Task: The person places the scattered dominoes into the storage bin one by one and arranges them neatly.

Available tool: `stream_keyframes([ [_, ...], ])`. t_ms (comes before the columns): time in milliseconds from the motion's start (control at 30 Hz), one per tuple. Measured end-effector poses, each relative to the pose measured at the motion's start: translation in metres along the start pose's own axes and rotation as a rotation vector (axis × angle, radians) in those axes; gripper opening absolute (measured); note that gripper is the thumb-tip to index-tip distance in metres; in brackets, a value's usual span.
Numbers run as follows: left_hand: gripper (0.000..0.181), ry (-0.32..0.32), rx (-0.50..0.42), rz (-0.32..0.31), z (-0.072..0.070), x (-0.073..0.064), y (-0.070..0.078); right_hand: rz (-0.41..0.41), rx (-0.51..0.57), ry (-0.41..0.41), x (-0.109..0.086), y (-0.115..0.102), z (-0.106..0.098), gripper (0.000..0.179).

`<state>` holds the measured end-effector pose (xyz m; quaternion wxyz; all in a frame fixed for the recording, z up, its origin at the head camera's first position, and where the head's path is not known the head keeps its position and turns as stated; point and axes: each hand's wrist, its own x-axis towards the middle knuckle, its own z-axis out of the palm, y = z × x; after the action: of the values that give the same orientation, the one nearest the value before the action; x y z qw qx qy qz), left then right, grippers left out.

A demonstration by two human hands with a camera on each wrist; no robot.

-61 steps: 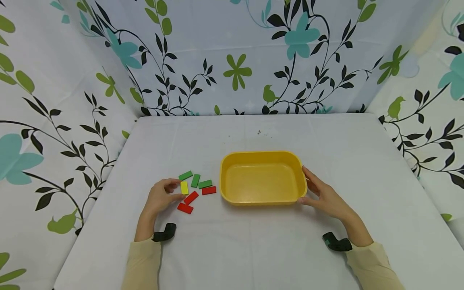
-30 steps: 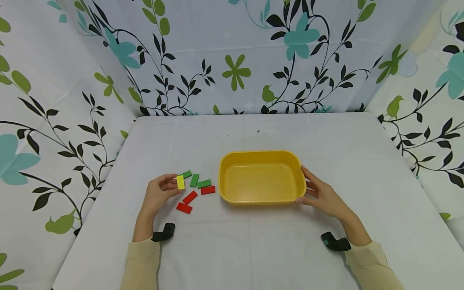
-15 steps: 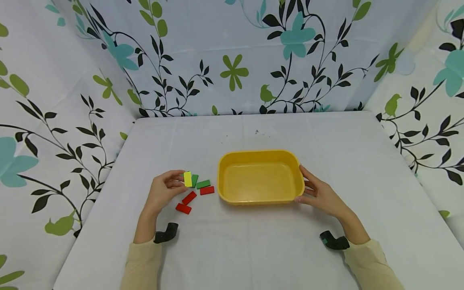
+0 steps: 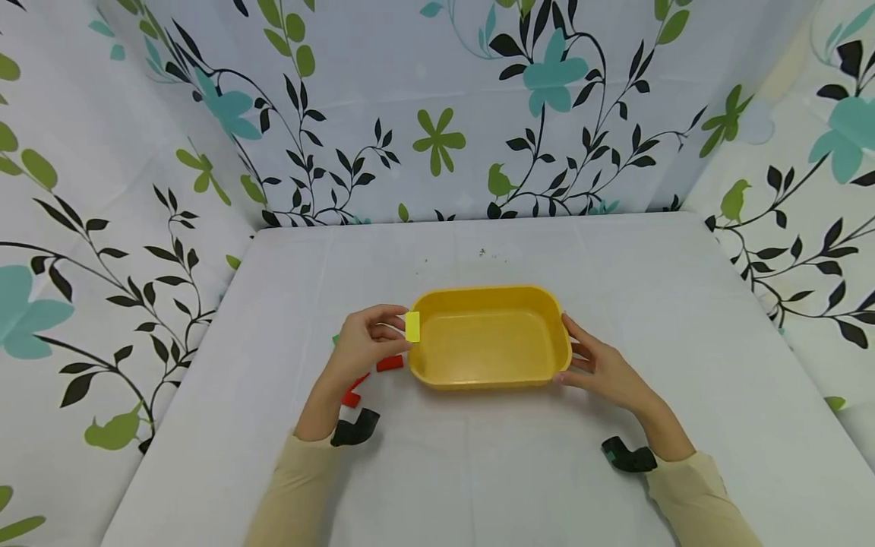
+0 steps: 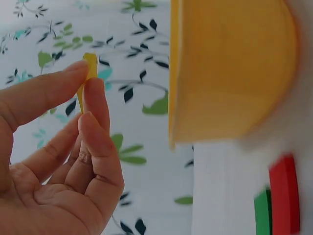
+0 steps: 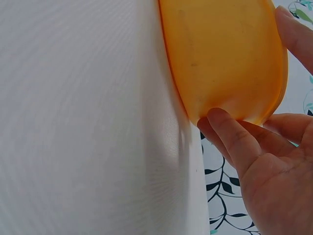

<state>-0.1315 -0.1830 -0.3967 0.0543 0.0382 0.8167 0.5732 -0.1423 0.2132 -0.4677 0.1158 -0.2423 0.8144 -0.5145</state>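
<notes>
My left hand [image 4: 372, 334] pinches a small flat yellow block [image 4: 412, 327] between thumb and fingertips. It is held up at the left rim of a yellow plastic tray [image 4: 488, 342], overlapping the rim in the head view. In the left wrist view the yellow block [image 5: 90, 66] is seen nearly edge-on, apart from the tray [image 5: 230, 73]. My right hand [image 4: 608, 368] holds the tray's right end, thumb at the near corner and fingers along the end wall. The right wrist view shows its fingers against the tray [image 6: 225, 54].
Left of the tray lie red blocks, one of them a red block [image 4: 390, 363] close to the tray. A green block [image 4: 336, 339] peeks out behind my left hand, which hides others. The table [image 4: 547, 486] has a white cover, with patterned cloth [image 4: 383, 76] around it.
My left hand has picked the yellow block up from among the loose blocks and carried it right to the tray's left rim. My right hand stays at the tray's right end.
</notes>
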Motion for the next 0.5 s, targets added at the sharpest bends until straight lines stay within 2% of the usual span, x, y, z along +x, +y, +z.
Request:
stream_keyframes([
  [267,0.05,-0.047,-0.037,-0.01,0.055,0.025,0.02,-0.001,-0.023,0.003,0.0,0.0,0.0,0.095],
  [400,0.05,-0.053,-0.015,-0.038,0.081,0.036,0.027,0.001,-0.019,0.004,0.0,0.0,0.0,0.095],
  [500,0.049,-0.057,0.022,-0.043,0.094,0.043,0.032,0.004,-0.015,0.005,0.0,0.0,0.0,0.095],
])
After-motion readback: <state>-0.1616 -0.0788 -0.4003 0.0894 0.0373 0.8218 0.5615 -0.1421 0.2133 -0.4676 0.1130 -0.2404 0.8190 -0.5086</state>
